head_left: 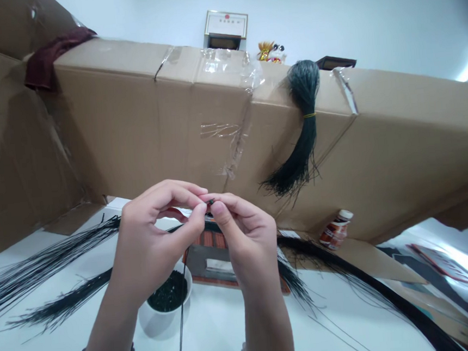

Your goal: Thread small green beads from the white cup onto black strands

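Observation:
My left hand (162, 220) and my right hand (245, 229) meet at the centre of the view, raised above the table. Thumbs and forefingers of both pinch a tiny dark piece (210, 202) between them. A thin dark strand (182, 311) hangs below my left hand down to the bottom edge. Under the left wrist stands a white bowl (189, 280) filled with small dark pieces (168, 293). Behind the hands lies a reddish-brown tray (215, 240) with a grey surface and a whitish block (220, 265), partly hidden by my right hand.
Bundles of dark strands lie left (61, 256) and right (361, 279) on the white table (215, 335). A cardboard wall (131, 124) rises behind, with a tied dark bundle (307, 120) hanging over it and a dark red cloth (44, 66). A small bottle (336, 230) stands at its foot.

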